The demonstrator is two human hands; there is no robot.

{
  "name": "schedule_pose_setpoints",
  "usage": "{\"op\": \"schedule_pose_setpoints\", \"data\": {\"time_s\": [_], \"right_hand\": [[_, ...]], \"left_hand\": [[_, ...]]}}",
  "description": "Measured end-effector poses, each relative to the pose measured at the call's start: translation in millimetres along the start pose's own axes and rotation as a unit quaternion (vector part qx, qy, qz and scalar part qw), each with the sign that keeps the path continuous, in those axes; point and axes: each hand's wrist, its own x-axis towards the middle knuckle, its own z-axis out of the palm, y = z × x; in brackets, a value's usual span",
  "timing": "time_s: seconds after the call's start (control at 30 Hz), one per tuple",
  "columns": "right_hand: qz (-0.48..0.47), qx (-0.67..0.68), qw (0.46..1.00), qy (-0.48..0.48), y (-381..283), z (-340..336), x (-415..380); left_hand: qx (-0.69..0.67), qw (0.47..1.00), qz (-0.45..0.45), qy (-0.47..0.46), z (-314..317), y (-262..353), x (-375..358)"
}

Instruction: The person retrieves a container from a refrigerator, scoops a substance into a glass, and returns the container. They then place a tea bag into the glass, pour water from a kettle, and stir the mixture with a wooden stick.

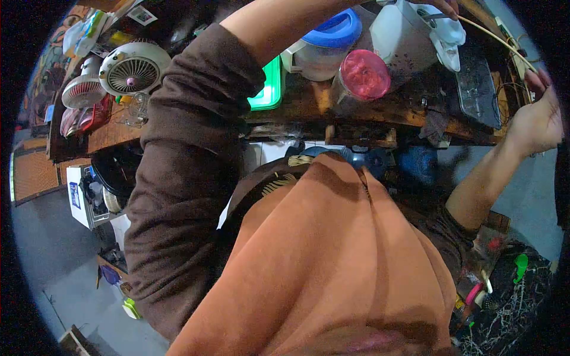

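Observation:
At the upper right, my right hand (539,113) has its fingers closed on one end of a thin pale strip (496,37), like a cane or cable. The strip arcs up and left to my left hand (444,7), which is cut off by the top edge. Its fingers are curled, and a flat grey blade-like piece (438,16) shows just under them. I cannot tell what exactly that hand grips. Below it stand a white plastic jug (396,29) and a white spouted container (448,47). A clear jar with a pink lid (365,74) is to their left.
A wooden table (309,110) runs across the top, bearing a blue-lidded container (332,28), a green tray (268,89) and a fan (133,68). A dark glass-like panel (478,92) lies at the right. Cluttered items, including a green spoon-like piece (521,267), lie at lower right.

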Motion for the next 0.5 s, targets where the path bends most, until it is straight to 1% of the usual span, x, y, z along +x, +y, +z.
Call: {"op": "schedule_pose_setpoints", "data": {"time_s": [0.03,0.07,0.13,0.17,0.2,0.23,0.27,0.3,0.33,0.37,0.4,0.47,0.5], "right_hand": [[0.007,-0.011,1.000,0.002,2.8,2.8,3.3],[0.014,-0.022,1.000,0.004,5.0,4.3,3.3],[0.030,-0.044,0.999,0.006,-0.2,-1.1,-1.7],[0.038,-0.054,0.998,0.005,0.8,-1.4,-2.2],[0.046,-0.063,0.997,0.003,6.2,0.1,-0.5],[0.053,-0.069,0.996,0.000,-3.3,-12.7,-6.9],[0.061,-0.075,0.995,-0.004,10.2,-1.8,4.0],[0.069,-0.081,0.994,-0.008,22.5,9.2,4.9],[-0.054,0.188,0.980,-0.031,57.5,12.4,11.7],[-0.172,0.440,0.880,-0.049,79.9,9.1,15.2],[-0.173,0.440,0.880,-0.050,93.5,20.1,17.4],[-0.169,0.453,0.870,-0.097,93.7,34.3,20.3],[-0.181,0.441,0.874,-0.093,100.4,40.8,20.4]], "left_hand": [[-0.002,0.999,0.029,0.016,0.5,-0.9,-0.5],[-0.002,1.000,0.027,0.015,1.5,-1.1,-0.7],[0.030,0.995,0.072,0.055,2.3,-1.6,-1.2],[0.032,0.996,0.069,0.052,3.4,-0.5,-1.6],[0.041,0.993,0.073,0.087,4.7,1.3,-1.7],[0.052,0.988,0.076,0.122,5.1,2.0,-1.3],[0.022,0.988,0.079,0.129,4.6,3.2,2.2],[0.029,0.989,0.074,0.125,3.9,1.0,6.9],[-0.002,0.987,0.111,0.119,5.3,-4.3,13.0],[-0.034,0.982,0.148,0.114,-0.1,-2.7,11.8],[0.005,0.983,0.126,0.130,1.4,1.3,2.8],[-0.018,0.984,0.133,0.120,14.3,-11.9,5.4],[-0.033,0.984,0.137,0.106,16.0,-16.2,10.2]]}}
